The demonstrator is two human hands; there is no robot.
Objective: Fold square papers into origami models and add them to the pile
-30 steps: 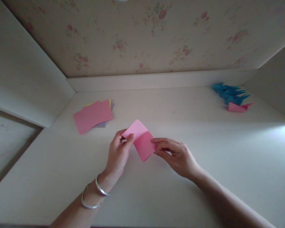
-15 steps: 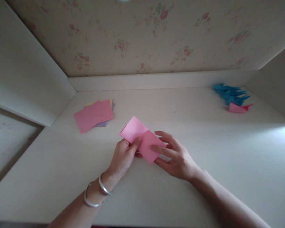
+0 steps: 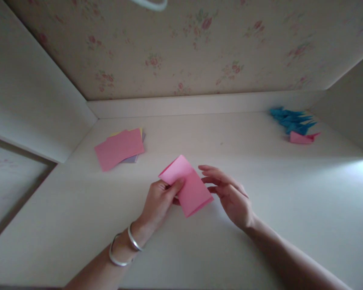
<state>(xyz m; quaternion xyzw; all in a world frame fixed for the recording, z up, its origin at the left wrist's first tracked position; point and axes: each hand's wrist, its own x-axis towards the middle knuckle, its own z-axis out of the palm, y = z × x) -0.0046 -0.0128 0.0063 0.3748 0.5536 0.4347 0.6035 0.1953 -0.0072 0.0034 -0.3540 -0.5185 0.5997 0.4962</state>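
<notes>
Between thumb and fingers, my left hand (image 3: 163, 195) pinches a folded sheet of pink paper (image 3: 193, 191) by its left side. The sheet is tilted above the white table, with a crease across its upper half and layers parted a little at two edges. To the right of the paper is my right hand (image 3: 228, 193), its fingers apart and holding nothing. Its fingertips are close to the sheet's right edge; whether one touches cannot be made out.
At the left lies a stack of coloured paper (image 3: 119, 149), pink on top with yellow and purple below. Several blue folded paper figures (image 3: 293, 120) and a pink one (image 3: 302, 138) sit at the back right. A white ledge (image 3: 199, 104) runs along the papered wall.
My right hand has let go of the pink paper and moved slightly right. In my left hand the sheet has shifted right and down and turned a little.
</notes>
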